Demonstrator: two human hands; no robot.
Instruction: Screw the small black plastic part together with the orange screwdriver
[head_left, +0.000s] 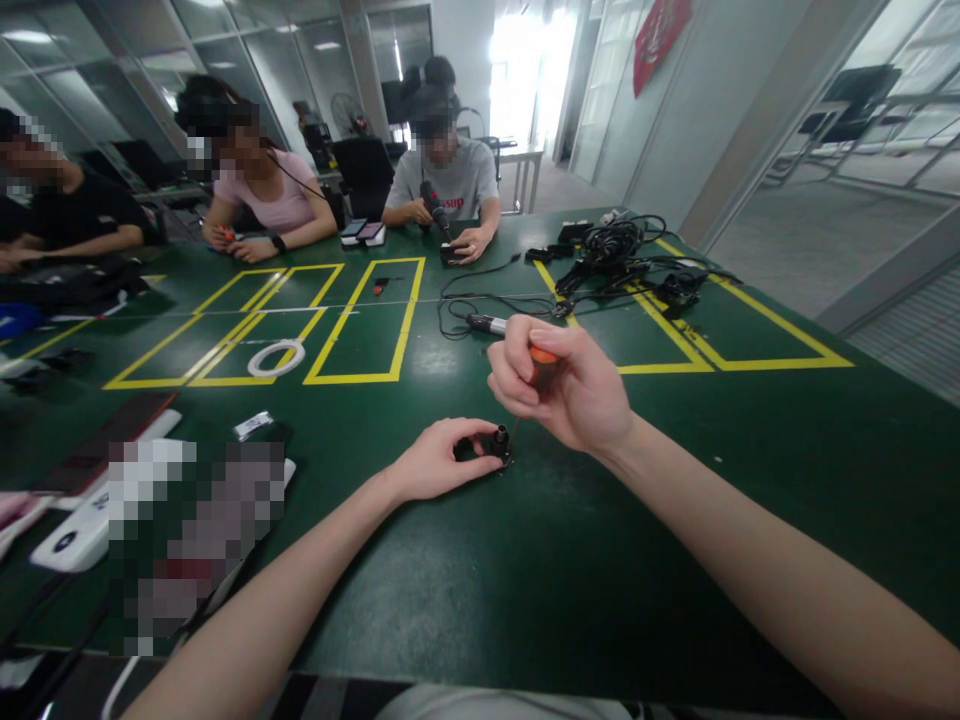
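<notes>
My left hand (442, 458) rests on the green table (420, 590), its thumb and fingers closed around a small black part (500, 441) with a short upright cylinder on top. Above and to the right, my right hand (574, 385) is wrapped round the orange and dark handle of a screwdriver (543, 366). The thin shaft points down toward the black part. Whether the tip touches it, I cannot tell.
Beyond my hands lie a black and silver cylindrical tool (486, 324) with a cord and a heap of black cables (619, 245). A white ring (276, 358) sits left, near yellow tape outlines. A white device (75, 540) lies front left. A co-worker (457, 180) holds a power drill opposite.
</notes>
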